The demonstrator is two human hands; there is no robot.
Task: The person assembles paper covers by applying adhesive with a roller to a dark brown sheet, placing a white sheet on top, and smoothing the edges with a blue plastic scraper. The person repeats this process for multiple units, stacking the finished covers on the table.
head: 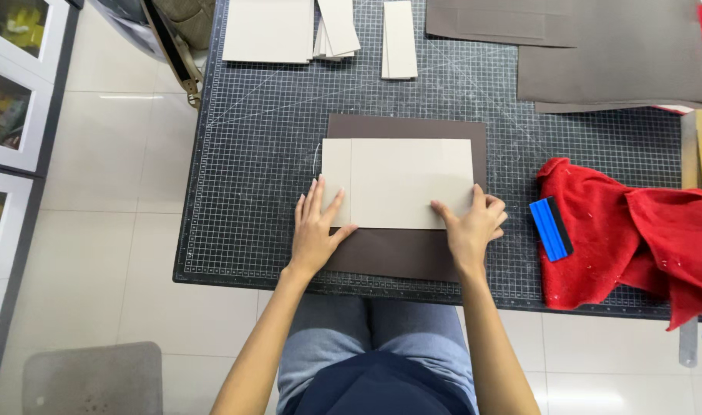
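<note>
A beige board (401,180), made of a narrow strip beside a wide panel, lies on a dark brown sheet (404,253) on the gridded cutting mat (251,154). My left hand (314,229) lies flat with fingers spread, pressing the board's lower left corner. My right hand (474,227) presses the board's lower right corner, its fingers curled over the edge. Neither hand grips anything.
A blue squeegee (550,228) rests on a red cloth (635,238) at the right. Beige board pieces (268,29) and strips (399,38) lie at the mat's far edge. Brown sheets (612,54) lie at the far right. Framed pictures (9,115) stand on the floor at left.
</note>
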